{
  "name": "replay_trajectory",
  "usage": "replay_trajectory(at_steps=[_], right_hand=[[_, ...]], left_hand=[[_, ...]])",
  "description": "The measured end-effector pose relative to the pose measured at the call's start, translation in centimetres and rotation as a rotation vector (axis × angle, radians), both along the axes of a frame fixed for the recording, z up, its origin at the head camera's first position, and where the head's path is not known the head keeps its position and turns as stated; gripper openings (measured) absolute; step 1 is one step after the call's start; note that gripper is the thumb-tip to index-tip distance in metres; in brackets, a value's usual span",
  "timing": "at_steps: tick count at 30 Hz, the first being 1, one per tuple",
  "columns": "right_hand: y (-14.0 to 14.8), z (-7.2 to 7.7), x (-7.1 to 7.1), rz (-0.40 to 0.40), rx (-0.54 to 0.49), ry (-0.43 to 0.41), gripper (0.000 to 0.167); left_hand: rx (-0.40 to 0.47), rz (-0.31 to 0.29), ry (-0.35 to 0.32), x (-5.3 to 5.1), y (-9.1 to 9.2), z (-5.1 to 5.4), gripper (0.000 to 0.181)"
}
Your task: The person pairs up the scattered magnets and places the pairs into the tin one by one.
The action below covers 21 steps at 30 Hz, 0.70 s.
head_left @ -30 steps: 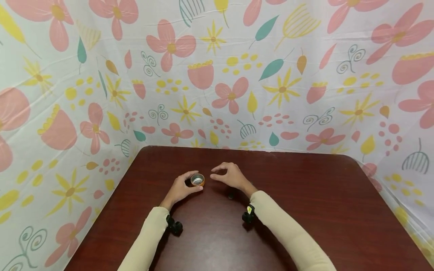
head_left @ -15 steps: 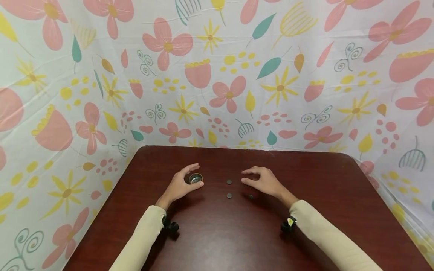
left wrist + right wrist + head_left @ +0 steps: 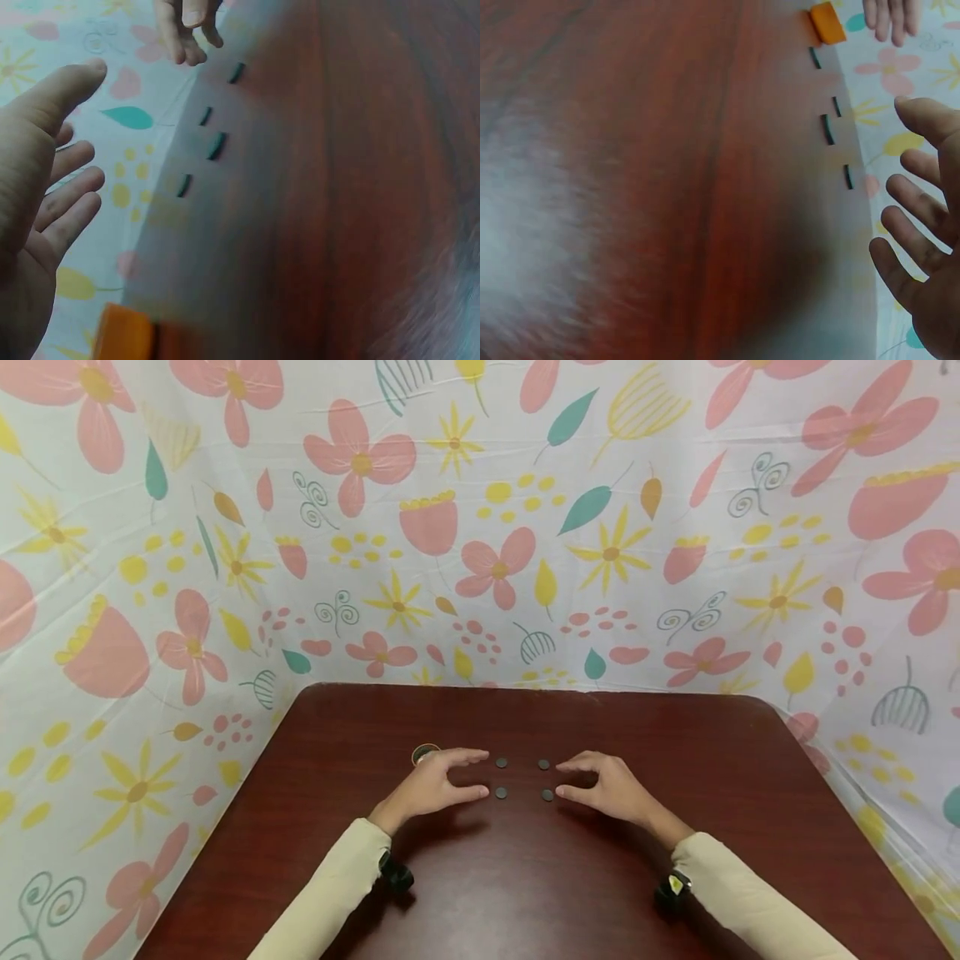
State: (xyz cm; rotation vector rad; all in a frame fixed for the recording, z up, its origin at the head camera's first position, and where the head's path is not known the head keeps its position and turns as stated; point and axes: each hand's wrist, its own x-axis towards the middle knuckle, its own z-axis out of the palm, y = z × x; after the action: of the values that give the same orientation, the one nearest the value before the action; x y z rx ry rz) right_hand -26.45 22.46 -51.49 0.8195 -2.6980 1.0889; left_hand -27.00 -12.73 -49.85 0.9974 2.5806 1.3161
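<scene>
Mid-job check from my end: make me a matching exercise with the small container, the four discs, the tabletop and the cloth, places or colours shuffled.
Column one:
1. small round container
2. four small discs
3. tabletop
4. cloth

Column two:
A. white with pink, yellow and teal floral print
B. set two by two between the left hand and the right hand
C. dark reddish brown
D. orange outside, partly hidden by the left hand in the head view

Pairs: 1-D, 2-B, 3-C, 4-A
</scene>
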Motion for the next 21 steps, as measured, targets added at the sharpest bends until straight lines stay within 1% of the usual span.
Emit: replay_trajectory(at_steps=[3, 7, 11, 14, 17, 21], right_hand=[[0.0, -0.6, 0.2, 0.037, -0.02, -0.001, 0.034], [0.0, -1.4, 0.0, 0.071, -0.026, 0.002, 0.03], [-0.1, -2.1, -0.4, 0.068, -0.004, -0.011, 0.029], [-0.2, -2.4, -0.6, 0.058, 0.013, -0.039, 0.029], [-0.4, -2.4, -0.6, 0.058, 0.022, -0.047, 0.028], [-0.7, -2.3, -0.6, 0.07, 0.024, -0.026, 0.026]], left_hand=[[-0.024, -0.017, -0.023, -0.1, 0.6, -0.9, 0.062], [-0.048, -0.039, -0.013, -0.6, 1.4, -2.3, 0.057], [-0.062, -0.047, 0.01, -1.2, 1.8, -3.6, 0.05], [-0.072, -0.03, 0.003, -1.5, 1.9, -4.4, 0.045], [-0.071, -0.017, -0.018, -1.7, 1.8, -4.9, 0.041], [-0.07, -0.009, -0.027, -1.8, 1.9, -5.2, 0.037]])
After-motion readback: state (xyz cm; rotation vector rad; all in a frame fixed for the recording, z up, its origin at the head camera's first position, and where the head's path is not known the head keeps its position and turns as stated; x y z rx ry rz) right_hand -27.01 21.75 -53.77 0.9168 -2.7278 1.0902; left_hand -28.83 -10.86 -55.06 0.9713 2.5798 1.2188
